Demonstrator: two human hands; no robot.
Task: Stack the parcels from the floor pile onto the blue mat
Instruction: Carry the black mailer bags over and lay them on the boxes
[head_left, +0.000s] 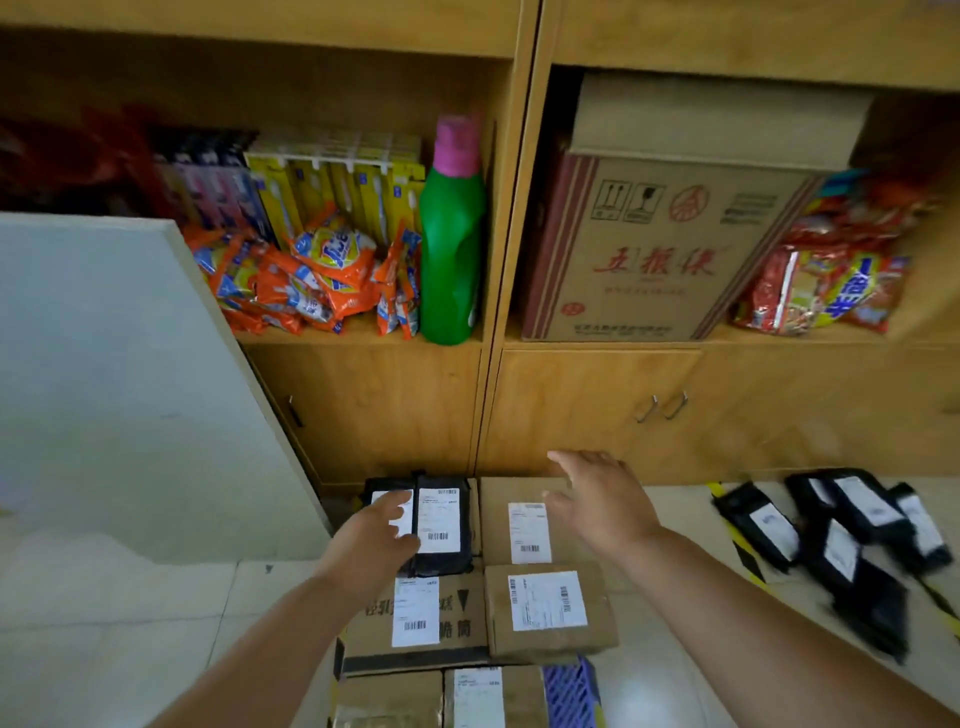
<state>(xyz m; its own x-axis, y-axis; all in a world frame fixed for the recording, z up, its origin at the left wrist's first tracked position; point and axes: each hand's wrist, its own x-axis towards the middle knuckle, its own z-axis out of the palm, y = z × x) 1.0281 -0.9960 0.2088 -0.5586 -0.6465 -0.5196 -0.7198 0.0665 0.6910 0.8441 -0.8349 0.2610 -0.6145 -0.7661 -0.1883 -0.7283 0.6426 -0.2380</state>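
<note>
Reaching over the stack, the person's left hand (376, 535) rests loose-fingered on a black plastic mailer bag with white label (441, 525) lying on brown cardboard boxes (545, 608) over the blue ribbed mat (569, 696); the right hand (602, 491) hovers open, empty. More black mailers (852, 540) wait on the floor, right. They look light, soft and slippery, so best pinched at the edges.

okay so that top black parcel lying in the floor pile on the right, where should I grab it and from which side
Judging by its pose, take the top black parcel across its narrow width, near the middle, coming from above with the right hand. It lies flat and long on the other bags, so its long edges look free, while its ends overlap the neighbouring bags.
</note>
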